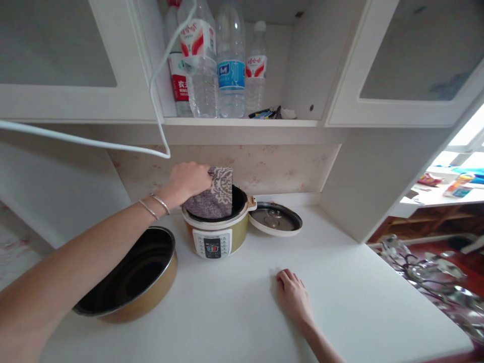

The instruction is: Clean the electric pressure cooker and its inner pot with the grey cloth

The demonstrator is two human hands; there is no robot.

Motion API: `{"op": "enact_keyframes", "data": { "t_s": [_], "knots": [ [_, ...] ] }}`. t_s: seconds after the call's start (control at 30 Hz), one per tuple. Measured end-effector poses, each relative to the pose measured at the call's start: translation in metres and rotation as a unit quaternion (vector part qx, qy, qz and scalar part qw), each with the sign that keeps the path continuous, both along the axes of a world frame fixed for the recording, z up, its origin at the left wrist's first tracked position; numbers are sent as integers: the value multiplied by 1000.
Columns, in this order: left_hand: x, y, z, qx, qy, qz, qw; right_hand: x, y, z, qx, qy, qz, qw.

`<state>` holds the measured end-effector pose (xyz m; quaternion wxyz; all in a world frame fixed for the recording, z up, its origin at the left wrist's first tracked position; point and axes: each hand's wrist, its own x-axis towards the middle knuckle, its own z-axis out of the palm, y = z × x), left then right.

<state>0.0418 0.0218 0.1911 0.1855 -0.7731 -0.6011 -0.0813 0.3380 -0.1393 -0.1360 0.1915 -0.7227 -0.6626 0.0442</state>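
Observation:
My left hand [190, 180] grips the top of a grey patterned cloth [215, 199], whose lower part hangs inside the opening of an electric cooker [239, 229]. The cooker is green and white with a control panel on its front. Its round lid [275, 220] lies inner side up just to the right, near the wall. A deep inner pot [159, 282], black inside and gold outside, stands at the left, partly covered by my left forearm. My right hand [294, 295] rests on the white countertop with its fingers curled; whether anything is under them is hidden.
Above the white counter [234, 307], a cabinet shelf [242, 122] holds several plastic bottles [231, 75] and small items. A white cable [94, 142] hangs across the upper left. A side panel [363, 191] bounds the right, with clear glassy objects [423, 277] beyond the counter edge.

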Motion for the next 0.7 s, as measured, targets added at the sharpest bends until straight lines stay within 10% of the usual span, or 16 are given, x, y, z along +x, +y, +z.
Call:
{"op": "enact_keyframes", "data": {
  "t_s": [0.43,0.7],
  "knots": [
    [63,-100,-11,118,-32,-187,975,-2,-13,-6,21,-17,21,999],
    [124,-121,-78,125,23,-379,917,8,-9,-18,37,108,2,993]
  ]
}}
